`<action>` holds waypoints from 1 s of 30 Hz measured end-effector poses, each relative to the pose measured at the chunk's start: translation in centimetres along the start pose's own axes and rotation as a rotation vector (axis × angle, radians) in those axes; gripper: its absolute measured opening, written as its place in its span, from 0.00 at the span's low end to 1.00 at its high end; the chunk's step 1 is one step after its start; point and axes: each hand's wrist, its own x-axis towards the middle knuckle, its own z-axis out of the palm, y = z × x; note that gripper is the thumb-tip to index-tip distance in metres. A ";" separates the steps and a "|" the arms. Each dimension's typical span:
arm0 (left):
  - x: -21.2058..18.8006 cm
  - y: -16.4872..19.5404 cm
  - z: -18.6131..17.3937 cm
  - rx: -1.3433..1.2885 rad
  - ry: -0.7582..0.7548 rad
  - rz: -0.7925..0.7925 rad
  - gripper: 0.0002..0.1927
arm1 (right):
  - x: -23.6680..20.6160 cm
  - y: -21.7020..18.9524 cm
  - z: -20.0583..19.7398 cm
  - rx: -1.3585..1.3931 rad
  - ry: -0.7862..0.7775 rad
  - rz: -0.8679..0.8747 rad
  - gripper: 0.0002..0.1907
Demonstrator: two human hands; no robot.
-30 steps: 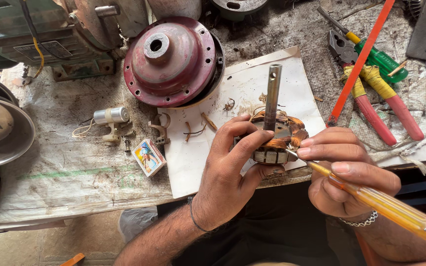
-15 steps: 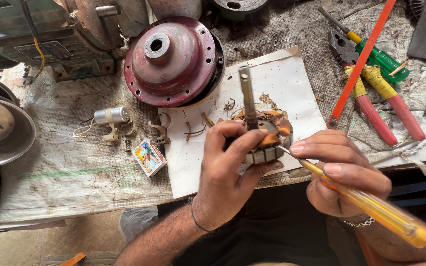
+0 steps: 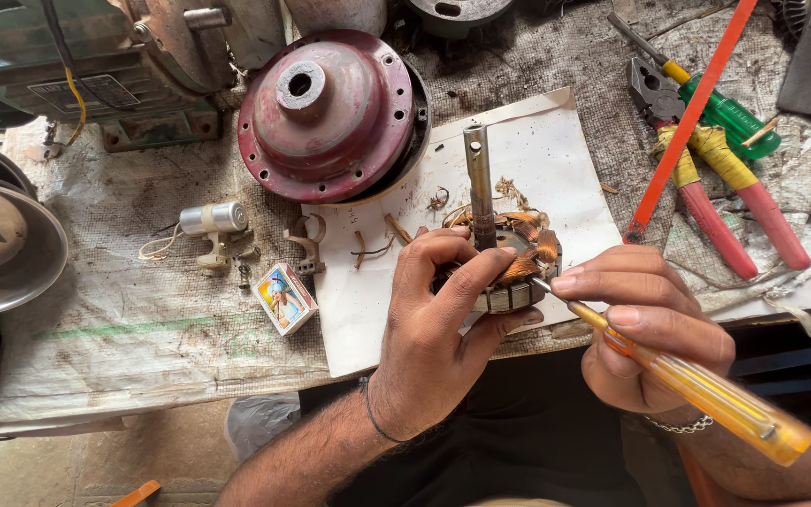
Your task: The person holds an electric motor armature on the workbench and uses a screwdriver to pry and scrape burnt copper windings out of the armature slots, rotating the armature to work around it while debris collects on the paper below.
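Note:
My left hand [image 3: 438, 324] grips a small motor stator [image 3: 518, 268] with copper windings and a steel shaft [image 3: 478, 188] standing up from its middle. It is held over a white sheet of paper [image 3: 556, 160] at the bench's front edge. My right hand [image 3: 650, 324] holds a screwdriver [image 3: 706, 394] with a clear yellow handle. The screwdriver's tip touches the copper windings on the stator's right side.
A round dark-red motor cover [image 3: 330, 113] lies behind the paper. A small cylindrical capacitor [image 3: 213, 221] and a matchbox [image 3: 283, 299] lie to the left. Red-handled pliers [image 3: 715, 188], a green screwdriver [image 3: 706, 94] and an orange strip [image 3: 692, 113] lie at the right. A metal dish [image 3: 11, 249] sits far left.
My left hand has turned the stator, so the shaft swung from leaning right, to leaning left, to nearly upright. The screwdriver tip stays at the windings.

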 end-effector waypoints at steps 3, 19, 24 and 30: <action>0.0 0.1 -0.1 0.019 -0.001 0.019 0.33 | 0.2 -0.2 0.1 -0.007 -0.023 0.028 0.12; 0.1 0.2 -0.3 0.005 -0.035 0.009 0.32 | -0.6 0.0 -0.1 -0.038 0.015 0.045 0.17; 0.1 0.2 -0.4 0.000 -0.040 0.005 0.32 | -0.8 -0.3 -0.5 -0.028 -0.016 0.073 0.18; 0.1 0.1 -0.4 0.012 -0.054 0.025 0.32 | -1.1 -0.3 -0.6 0.025 -0.002 0.097 0.18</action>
